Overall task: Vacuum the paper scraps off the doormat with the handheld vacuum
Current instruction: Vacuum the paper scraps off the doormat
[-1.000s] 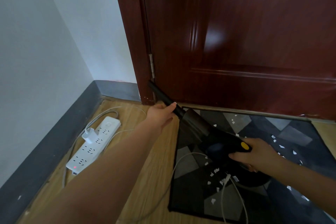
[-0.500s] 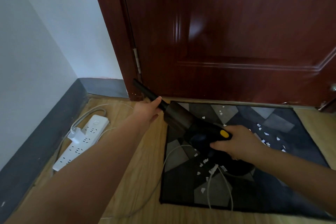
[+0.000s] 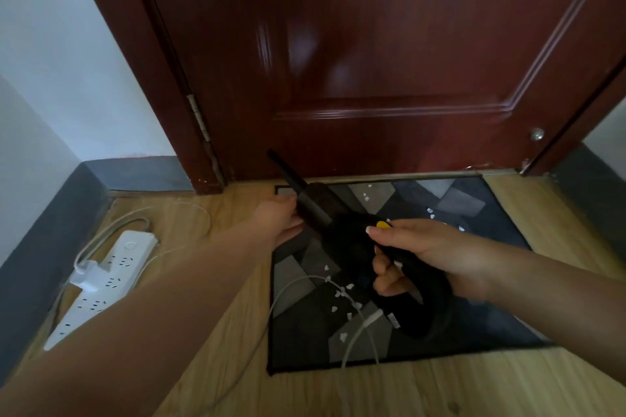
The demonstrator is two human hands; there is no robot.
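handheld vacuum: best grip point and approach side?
Probably the looped rear handle of the handheld vacuum, from above-right, as the right hand does: thumb lands by the yellow button. The left hand steadies the barrel near the slim nozzle.

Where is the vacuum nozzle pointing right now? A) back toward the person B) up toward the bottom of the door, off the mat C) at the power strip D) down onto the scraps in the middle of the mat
B: the handheld vacuum is tilted so its slim nozzle rises toward the foot of the door, above the doormat, while paper scraps lie below it.
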